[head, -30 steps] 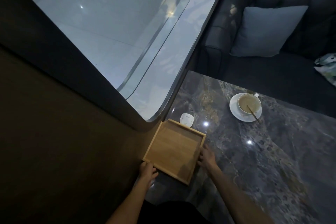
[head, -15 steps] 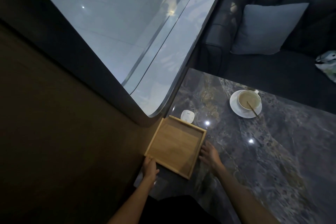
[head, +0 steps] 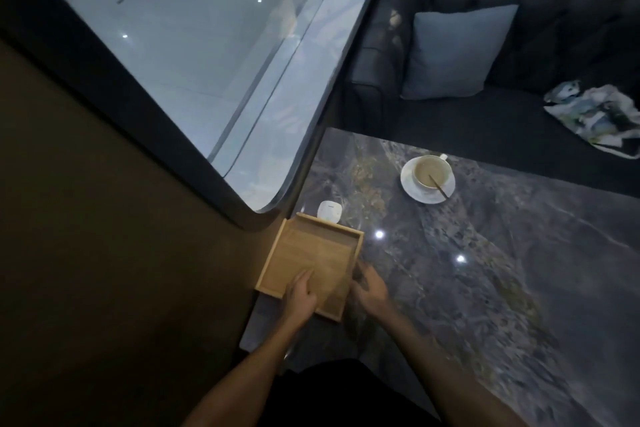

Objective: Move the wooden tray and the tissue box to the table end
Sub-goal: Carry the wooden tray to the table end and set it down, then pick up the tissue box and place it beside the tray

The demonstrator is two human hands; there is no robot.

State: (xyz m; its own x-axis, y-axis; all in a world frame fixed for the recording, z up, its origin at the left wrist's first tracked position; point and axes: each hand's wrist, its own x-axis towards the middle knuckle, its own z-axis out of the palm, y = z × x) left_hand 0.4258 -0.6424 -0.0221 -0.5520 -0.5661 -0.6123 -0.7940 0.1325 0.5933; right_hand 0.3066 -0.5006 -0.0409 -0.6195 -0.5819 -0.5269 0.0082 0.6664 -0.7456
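Note:
The square wooden tray (head: pixel 322 246) lies flat on the dark marble table (head: pixel 485 270), at its left end against the brown wall. My left hand (head: pixel 300 295) rests over the tray's near edge, fingers spread on the tray floor and holding nothing. My right hand (head: pixel 369 288) sits on the table beside the tray's right rim, its loosely curled fingers against the outside of the rim. No tissue box is in view.
A small white device (head: pixel 329 210) stands just beyond the tray's far edge. A white cup and saucer (head: pixel 429 178) with a stirrer sits farther along the table. Behind are a dark sofa, a grey cushion (head: pixel 457 52) and a patterned cloth (head: pixel 599 118).
My left hand left the tray's near-left corner and moved right onto the tray floor. The right hand stayed at the right rim. The tray sits slightly farther toward the wall end.

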